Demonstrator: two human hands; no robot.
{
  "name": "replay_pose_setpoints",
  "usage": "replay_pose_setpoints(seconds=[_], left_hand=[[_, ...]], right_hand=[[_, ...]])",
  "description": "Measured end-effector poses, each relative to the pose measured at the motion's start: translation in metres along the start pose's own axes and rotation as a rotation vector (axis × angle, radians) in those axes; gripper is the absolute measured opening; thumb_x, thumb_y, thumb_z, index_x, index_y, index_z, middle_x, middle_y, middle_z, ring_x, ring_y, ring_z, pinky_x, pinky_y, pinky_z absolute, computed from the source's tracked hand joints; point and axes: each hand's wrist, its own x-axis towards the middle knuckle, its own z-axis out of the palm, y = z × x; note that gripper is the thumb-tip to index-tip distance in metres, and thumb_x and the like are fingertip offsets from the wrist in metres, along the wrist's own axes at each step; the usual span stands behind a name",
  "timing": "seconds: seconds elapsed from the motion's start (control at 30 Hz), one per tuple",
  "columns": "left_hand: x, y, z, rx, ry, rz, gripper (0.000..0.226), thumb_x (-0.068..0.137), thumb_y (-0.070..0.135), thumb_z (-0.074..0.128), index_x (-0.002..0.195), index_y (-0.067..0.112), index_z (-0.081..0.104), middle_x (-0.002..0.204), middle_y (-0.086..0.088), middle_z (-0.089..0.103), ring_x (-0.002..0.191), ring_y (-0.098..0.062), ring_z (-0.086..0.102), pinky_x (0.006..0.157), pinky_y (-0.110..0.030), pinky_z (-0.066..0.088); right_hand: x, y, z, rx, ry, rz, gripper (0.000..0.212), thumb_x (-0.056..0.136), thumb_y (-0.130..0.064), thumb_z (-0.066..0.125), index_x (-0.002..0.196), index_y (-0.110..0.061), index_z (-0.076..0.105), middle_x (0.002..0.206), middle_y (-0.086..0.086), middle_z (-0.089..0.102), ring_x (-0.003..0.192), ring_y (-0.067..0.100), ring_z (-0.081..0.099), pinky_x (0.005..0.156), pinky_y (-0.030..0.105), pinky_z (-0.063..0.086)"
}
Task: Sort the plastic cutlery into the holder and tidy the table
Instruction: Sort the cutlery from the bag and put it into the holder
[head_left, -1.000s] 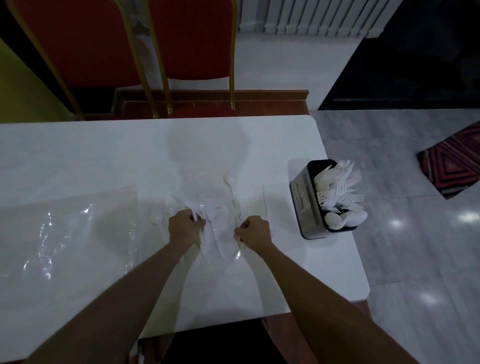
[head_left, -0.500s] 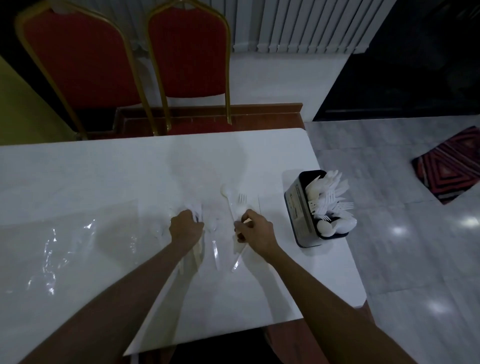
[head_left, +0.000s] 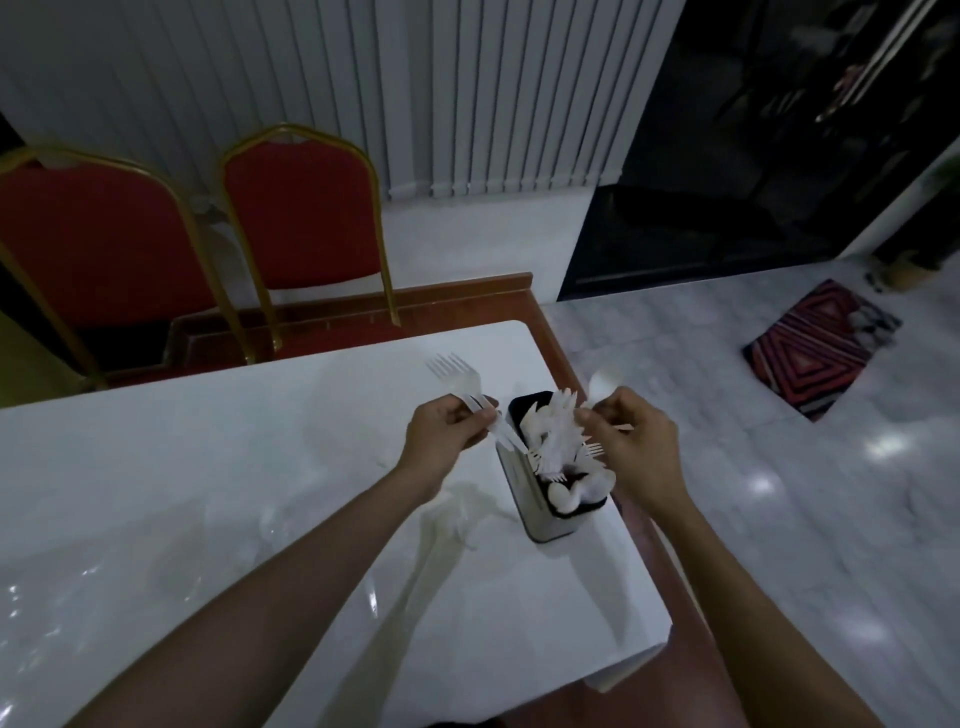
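Hovering over the holder (head_left: 540, 512), left hand (head_left: 444, 441) pinching forks (head_left: 460, 382), right hand (head_left: 631, 441) pinching a spoon (head_left: 605, 384), handles angled down, apparently for dropping in.

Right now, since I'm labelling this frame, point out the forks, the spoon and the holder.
forks (head_left: 464, 383): head view, on the fork head just below the tines.
spoon (head_left: 605, 384): head view, on its bowl.
holder (head_left: 519, 488): head view, on its grey side wall.
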Motion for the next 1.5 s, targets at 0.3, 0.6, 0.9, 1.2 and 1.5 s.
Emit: replay_pose_setpoints(seconds=[0.3, 0.6, 0.9, 1.2, 1.5], left_hand=[[0.004, -0.033, 0.053, 0.459, 0.115, 0.122, 0.037, 0.082, 0.028, 0.07, 0.053, 0.016, 0.052, 0.049, 0.003, 0.047, 0.051, -0.006, 0.038, 0.049, -0.014, 0.028], [-0.003, -0.035, 0.054, 0.36, 0.254, 0.278, 0.022, 0.085, 0.027, 0.069, 0.073, 0.009, 0.066, 0.07, -0.003, 0.07, 0.071, -0.019, 0.069, 0.07, -0.033, 0.054], [-0.006, -0.047, 0.066, 0.133, 0.381, 0.097, 0.01, 0.078, 0.028, 0.076, 0.073, 0.021, 0.071, 0.072, 0.001, 0.074, 0.074, -0.016, 0.072, 0.078, -0.035, 0.058], [0.001, -0.041, 0.064, 0.425, 0.289, 0.238, 0.021, 0.081, 0.029, 0.072, 0.071, 0.012, 0.067, 0.064, 0.0, 0.071, 0.064, -0.016, 0.07, 0.066, -0.033, 0.055], [0.003, -0.05, 0.07, 0.43, 0.272, 0.147, 0.026, 0.077, 0.028, 0.076, 0.062, 0.009, 0.067, 0.055, 0.004, 0.067, 0.056, -0.013, 0.066, 0.053, -0.016, 0.045]], right_hand=[[0.008, 0.07, 0.004, -0.257, -0.082, -0.105, 0.012, 0.068, -0.019, 0.085, 0.071, -0.015, 0.075, 0.074, -0.015, 0.055, 0.078, -0.001, 0.042, 0.07, 0.012, 0.033], [0.017, 0.084, 0.001, -0.361, -0.272, -0.25, 0.025, 0.066, -0.053, 0.075, 0.074, -0.029, 0.072, 0.091, -0.018, 0.051, 0.094, 0.013, 0.05, 0.081, 0.045, 0.047], [0.018, 0.079, -0.002, -0.191, -0.217, -0.154, 0.006, 0.077, -0.039, 0.075, 0.076, -0.038, 0.07, 0.088, -0.022, 0.053, 0.096, 0.009, 0.051, 0.088, 0.048, 0.046], [0.018, 0.085, -0.004, -0.201, -0.213, -0.153, 0.009, 0.075, -0.038, 0.077, 0.078, -0.032, 0.07, 0.088, -0.022, 0.055, 0.094, 0.006, 0.051, 0.086, 0.047, 0.047], [0.016, 0.085, -0.002, -0.222, -0.217, -0.152, 0.009, 0.075, -0.039, 0.076, 0.078, -0.036, 0.068, 0.089, -0.021, 0.056, 0.095, 0.006, 0.052, 0.09, 0.045, 0.046]])
